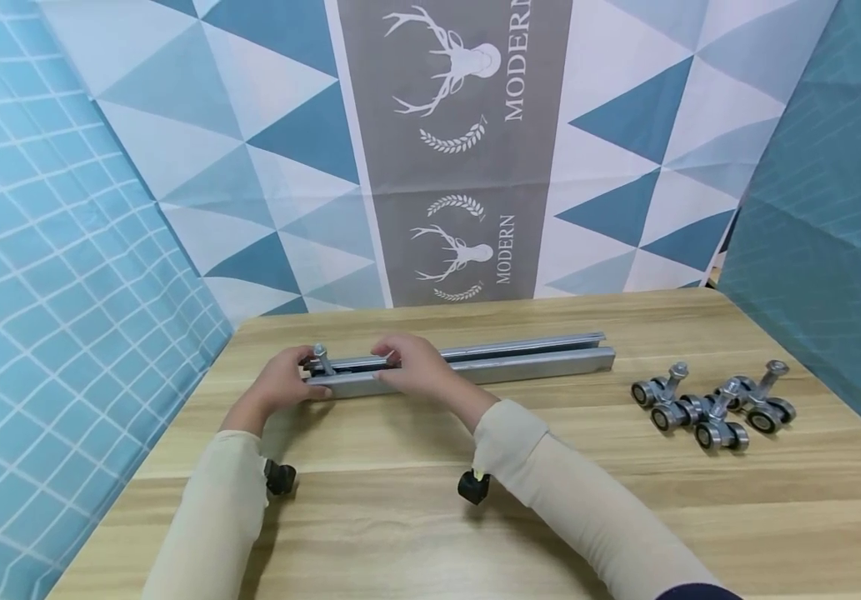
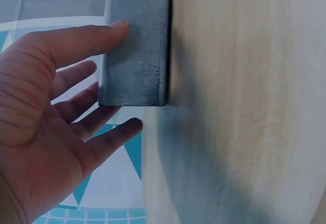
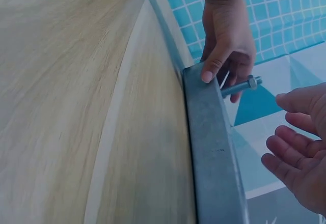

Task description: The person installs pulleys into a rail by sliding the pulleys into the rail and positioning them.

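Note:
A long grey metal channel rail point(image 1: 535, 364) lies across the back of the wooden table, its slot facing up. My left hand point(image 1: 280, 383) grips the rail's left end; in the left wrist view its thumb presses the near face and the fingers reach behind. From the slot near that hand rises a bolt with a nut point(image 3: 250, 83); whatever it is fixed to inside the rail is hidden. Over the rail, just right of the bolt, hovers my right hand point(image 1: 418, 367). Its fingers are loosely bent and hold nothing, and the right wrist view point(image 3: 300, 147) shows them apart from the rail.
Several metal roller trolleys point(image 1: 715, 417) with upright bolts sit grouped on the right side of the wooden table point(image 1: 370, 533). Patterned cloth point(image 1: 468, 167) hangs behind the table's back edge. Tiled-pattern blue cloth point(image 1: 62, 292) borders the left.

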A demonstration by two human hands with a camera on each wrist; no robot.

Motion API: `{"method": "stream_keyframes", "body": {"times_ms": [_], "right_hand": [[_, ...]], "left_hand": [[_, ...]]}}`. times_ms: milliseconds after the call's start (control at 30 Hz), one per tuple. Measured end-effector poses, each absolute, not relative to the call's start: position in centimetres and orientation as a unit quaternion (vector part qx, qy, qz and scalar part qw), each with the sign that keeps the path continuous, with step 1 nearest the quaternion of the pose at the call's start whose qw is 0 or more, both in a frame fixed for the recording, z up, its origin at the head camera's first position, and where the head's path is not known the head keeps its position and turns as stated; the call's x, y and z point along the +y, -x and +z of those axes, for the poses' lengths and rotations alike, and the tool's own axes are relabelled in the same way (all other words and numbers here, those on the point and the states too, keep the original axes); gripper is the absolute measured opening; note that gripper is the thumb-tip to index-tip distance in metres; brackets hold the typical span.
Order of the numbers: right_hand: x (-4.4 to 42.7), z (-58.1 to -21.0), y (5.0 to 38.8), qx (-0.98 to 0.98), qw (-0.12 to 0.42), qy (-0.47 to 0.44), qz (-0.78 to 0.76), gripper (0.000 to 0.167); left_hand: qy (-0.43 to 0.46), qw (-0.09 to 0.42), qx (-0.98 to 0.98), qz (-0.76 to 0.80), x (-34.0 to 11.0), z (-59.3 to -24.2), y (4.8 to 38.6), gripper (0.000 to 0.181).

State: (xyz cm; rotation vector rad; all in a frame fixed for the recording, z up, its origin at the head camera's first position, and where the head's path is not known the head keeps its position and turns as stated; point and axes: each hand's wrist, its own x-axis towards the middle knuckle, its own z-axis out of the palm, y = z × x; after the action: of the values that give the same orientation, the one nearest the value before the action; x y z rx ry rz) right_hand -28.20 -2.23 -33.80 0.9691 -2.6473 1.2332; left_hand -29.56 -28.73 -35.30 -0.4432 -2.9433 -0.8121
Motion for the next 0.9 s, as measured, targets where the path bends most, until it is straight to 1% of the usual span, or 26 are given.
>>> {"method": "stream_keyframes", "body": {"times_ms": [200,433,667,900], "right_hand": [[-0.6,-33.4,27.3,-0.866,0.03,-0.313,0.388,0.04],[1.7,-32.5,26.2,-0.869,0.065,-0.31,0.381,0.044],[4.3,-32.7,25.5,-0.865,0.093,-0.309,0.385,0.045],[6.6,-32.2,24.4,-0.872,0.11,-0.305,0.368,0.044]], "left_hand": [[0.152,0.059,-0.958,-0.236,-29.1,-34.8,28.6,0.071],[0.157,0.087,-0.958,-0.222,-28.6,-33.7,27.8,0.076],[0.167,0.108,-0.96,-0.198,-27.6,-32.5,27.4,0.072],[0.194,0.144,-0.956,-0.163,-26.6,-31.5,26.9,0.065]]}}
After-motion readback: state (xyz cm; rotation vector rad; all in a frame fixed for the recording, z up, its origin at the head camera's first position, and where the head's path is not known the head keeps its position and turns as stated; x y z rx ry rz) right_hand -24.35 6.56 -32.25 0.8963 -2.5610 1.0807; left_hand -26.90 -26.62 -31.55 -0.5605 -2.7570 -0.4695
